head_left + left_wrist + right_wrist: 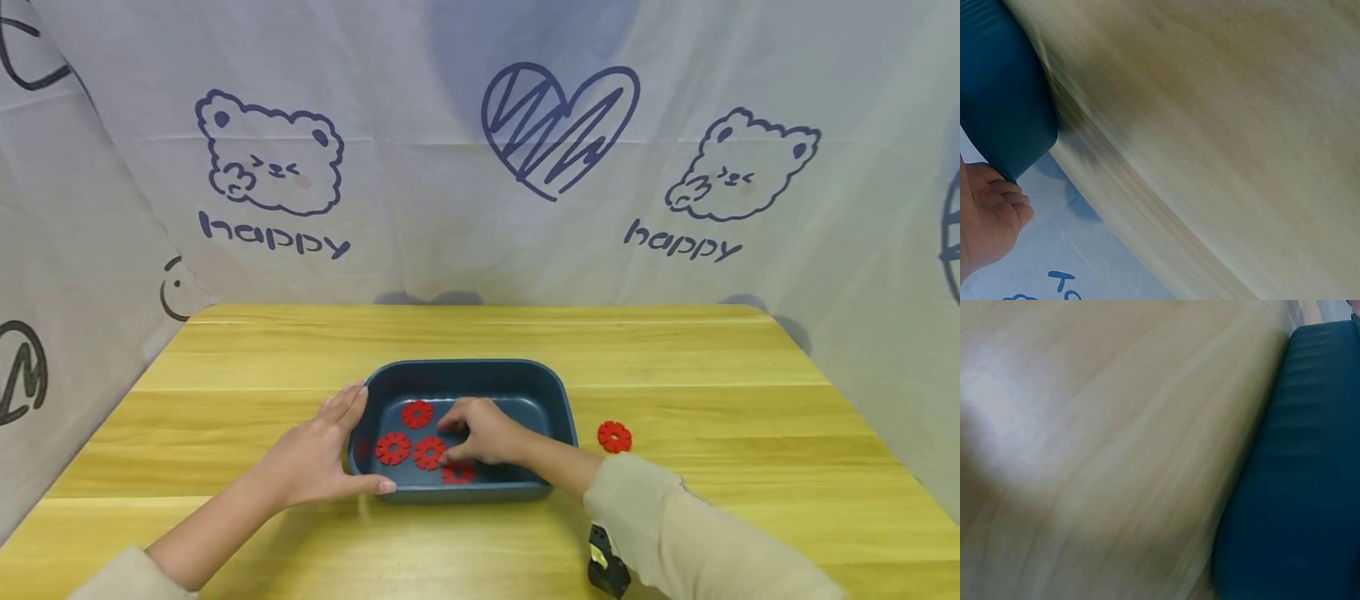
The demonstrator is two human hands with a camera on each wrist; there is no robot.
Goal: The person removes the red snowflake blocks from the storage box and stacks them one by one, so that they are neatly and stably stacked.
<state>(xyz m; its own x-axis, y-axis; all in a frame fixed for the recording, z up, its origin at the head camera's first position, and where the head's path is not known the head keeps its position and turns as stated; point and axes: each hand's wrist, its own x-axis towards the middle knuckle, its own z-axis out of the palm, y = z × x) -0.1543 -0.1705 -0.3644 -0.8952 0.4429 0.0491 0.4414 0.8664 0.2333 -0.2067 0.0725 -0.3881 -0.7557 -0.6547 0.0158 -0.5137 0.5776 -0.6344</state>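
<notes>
A dark blue rectangular tray (465, 495) stands on the table. My left hand (318, 458) holds its left end, the fingers at the left rim and the thumb along the front rim. In the left wrist view, bent fingers (1013, 203) meet the tray's edge. Inside the tray my right hand (486, 432) reaches down, thumb and forefinger apart beside a notched red disc (430, 452). Several such flat discs lie on the tray floor, one (457, 473) partly hidden below the right thumb. The right wrist view has only the tray's outer wall (1297, 469).
Another notched red disc (615, 437) lies on the wooden table (720, 375) to the right of the tray. A black object with a yellow mark (607, 565) shows under the right sleeve. Behind the table hangs a printed cloth (420, 192).
</notes>
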